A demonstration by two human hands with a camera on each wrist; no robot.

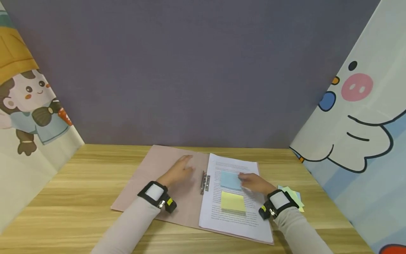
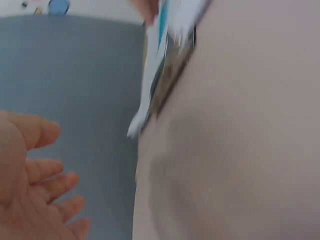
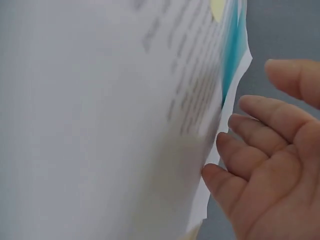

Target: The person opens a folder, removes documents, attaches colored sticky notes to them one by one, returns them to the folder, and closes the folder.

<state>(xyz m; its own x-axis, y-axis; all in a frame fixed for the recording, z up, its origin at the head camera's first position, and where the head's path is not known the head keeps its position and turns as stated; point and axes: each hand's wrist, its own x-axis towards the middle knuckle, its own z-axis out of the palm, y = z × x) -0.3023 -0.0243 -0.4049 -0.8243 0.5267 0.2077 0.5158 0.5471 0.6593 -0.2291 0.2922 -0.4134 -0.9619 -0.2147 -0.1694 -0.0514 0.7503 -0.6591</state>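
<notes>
A pink folder [image 1: 190,211] lies spread on the table, with a metal clip [image 1: 205,182] along its middle. Printed sheets [image 1: 236,229] cover its right half, bearing a blue sticky note [image 1: 230,180] and a yellow sticky note pad [image 1: 233,202] nearer the front. Over the pink left cover, left of the clip, hovers my left hand [image 1: 178,173], fingers spread and palm bare in the left wrist view. My right hand [image 1: 255,182] is over the right part of the sheets, fingertips at the blue note's right edge. The right wrist view shows its fingers loosely bent, holding nothing.
Several loose sticky notes [image 1: 293,197], blue, green and yellow, lie on the wooden table [image 1: 79,183] right of the folder, partly behind my right wrist. A dark grey panel [image 1: 190,77] rises at the back. Cartoon-printed sheets flank the table left and right.
</notes>
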